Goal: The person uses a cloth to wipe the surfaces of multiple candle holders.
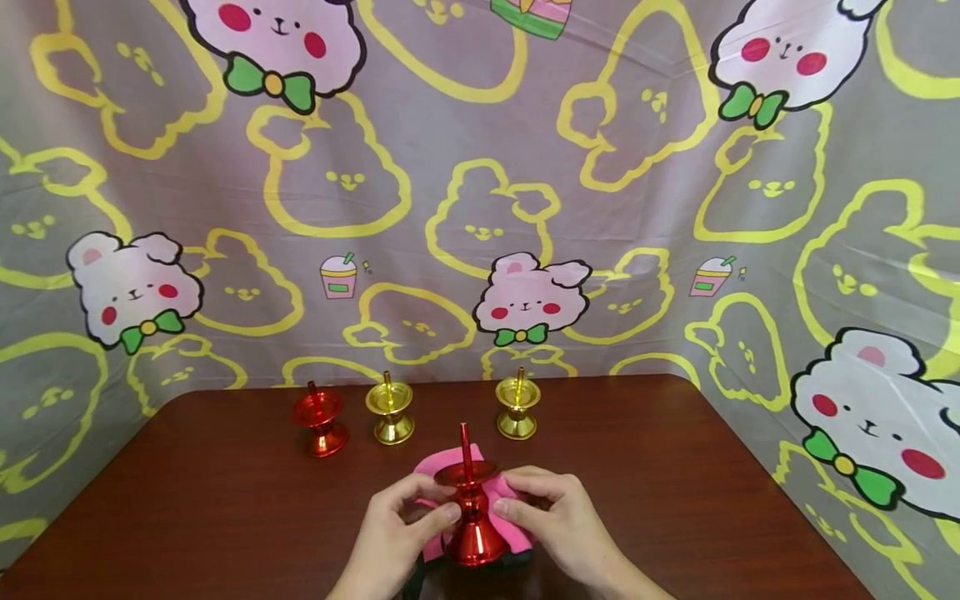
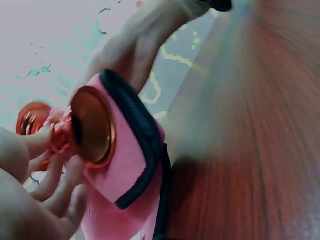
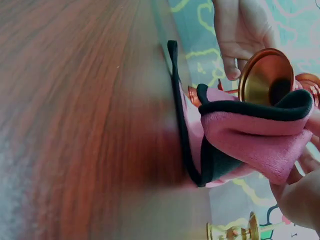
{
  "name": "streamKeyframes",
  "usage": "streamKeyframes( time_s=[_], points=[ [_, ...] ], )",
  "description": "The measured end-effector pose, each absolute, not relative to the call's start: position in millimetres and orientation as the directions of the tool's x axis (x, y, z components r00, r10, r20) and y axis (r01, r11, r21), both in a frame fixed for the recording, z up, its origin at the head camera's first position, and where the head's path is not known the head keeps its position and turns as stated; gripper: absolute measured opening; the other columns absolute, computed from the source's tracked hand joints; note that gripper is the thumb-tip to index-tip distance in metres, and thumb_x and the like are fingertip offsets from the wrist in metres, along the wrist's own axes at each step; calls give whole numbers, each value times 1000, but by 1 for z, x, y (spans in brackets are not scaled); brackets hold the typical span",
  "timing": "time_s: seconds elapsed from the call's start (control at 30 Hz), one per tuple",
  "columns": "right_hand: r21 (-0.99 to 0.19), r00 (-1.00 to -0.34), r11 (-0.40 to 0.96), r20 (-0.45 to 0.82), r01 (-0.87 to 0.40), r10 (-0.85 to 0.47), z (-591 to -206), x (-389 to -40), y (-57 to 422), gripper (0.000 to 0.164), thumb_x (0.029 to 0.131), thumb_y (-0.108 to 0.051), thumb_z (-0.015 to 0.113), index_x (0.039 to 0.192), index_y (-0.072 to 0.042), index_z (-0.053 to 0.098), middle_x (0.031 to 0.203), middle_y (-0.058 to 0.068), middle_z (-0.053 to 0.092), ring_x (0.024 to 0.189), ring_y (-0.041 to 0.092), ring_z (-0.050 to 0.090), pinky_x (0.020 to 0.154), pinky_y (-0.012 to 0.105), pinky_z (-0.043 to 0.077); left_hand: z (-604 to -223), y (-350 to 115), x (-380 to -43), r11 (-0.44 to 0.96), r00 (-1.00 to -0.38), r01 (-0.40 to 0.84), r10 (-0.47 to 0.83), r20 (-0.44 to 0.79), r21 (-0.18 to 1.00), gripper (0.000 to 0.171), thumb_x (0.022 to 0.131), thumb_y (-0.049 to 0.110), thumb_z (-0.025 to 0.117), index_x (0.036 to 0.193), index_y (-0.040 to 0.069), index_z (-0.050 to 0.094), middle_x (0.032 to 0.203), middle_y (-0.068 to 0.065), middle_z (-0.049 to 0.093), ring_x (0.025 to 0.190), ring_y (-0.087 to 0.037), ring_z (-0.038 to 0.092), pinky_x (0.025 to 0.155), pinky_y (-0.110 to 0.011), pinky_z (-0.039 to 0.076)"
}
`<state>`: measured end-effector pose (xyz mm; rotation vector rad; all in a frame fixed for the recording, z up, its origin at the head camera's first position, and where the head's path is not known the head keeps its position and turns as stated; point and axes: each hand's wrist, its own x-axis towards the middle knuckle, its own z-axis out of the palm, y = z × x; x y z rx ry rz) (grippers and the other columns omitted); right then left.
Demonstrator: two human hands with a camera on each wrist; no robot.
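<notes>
A shiny red metal candle holder [image 1: 477, 546] with a thin upright stem and a flared base is held above the table, close to the person's front. The left hand [image 1: 397, 517] pinches its narrow waist between thumb and fingers. A pink cloth [image 3: 255, 142] with black edging wraps behind and beside the holder. On the other side, the right hand [image 1: 555, 508] grips this cloth against the holder. The left wrist view looks into the hollow underside of the base [image 2: 95, 130], tilted toward the camera. Folds of cloth hang below both hands.
Farther back on the brown wooden table [image 1: 225, 500] stand another red candle holder [image 1: 322, 425] and a gold one [image 1: 392, 417] at left. A second gold candle holder [image 1: 517, 408] stands farther right. A patterned curtain [image 1: 420, 208] hangs behind the table.
</notes>
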<state>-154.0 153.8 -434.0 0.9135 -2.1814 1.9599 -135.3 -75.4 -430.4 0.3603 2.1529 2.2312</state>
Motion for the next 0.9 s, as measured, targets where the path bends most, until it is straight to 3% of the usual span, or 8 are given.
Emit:
streamKeyframes(
  time_s=[0.13, 0.23, 0.47, 0.9],
  points=[
    [-874, -795, -22, 451, -485, -407, -437, -155, 156, 22, 93, -5, 72, 114, -2, 75, 109, 11, 70, 98, 23, 67, 77, 33, 58, -433, -82, -140, -64, -939, 81, 329, 98, 995, 34, 95, 9, 70, 121, -12, 62, 108, -17, 69, 91, -17, 69, 82, -30, 56],
    [-867, -765, -69, 471, -494, -438, -438, -155, 157, 22, 93, -2, 70, 115, -1, 74, 108, 13, 70, 96, 23, 66, 76, 34, 58, -434, -84, -140, -45, -914, 82, 395, 93, 996, 36, 97, 13, 69, 123, -11, 64, 111, -17, 70, 94, -15, 67, 83, -28, 55],
    [-844, -732, -80, 503, -530, -459, -437, -154, 157, 21, 93, 2, 68, 113, 1, 75, 100, 13, 69, 90, 13, 63, 69, 32, 58, -436, -85, -135, -66, -900, 150, 403, 164, 986, 31, 94, 10, 71, 116, -12, 68, 107, -21, 71, 89, -13, 69, 82, -30, 57],
    [-884, -802, 19, 415, -467, -431, -428, -144, 154, 18, 90, -9, 76, 107, -5, 78, 90, 10, 67, 80, 11, 60, 58, 29, 55, -434, -86, -133, -31, -905, 194, 380, 191, 981, 28, 93, 10, 72, 113, -11, 71, 96, -17, 74, 76, -14, 71, 73, -29, 58]
  ],
)
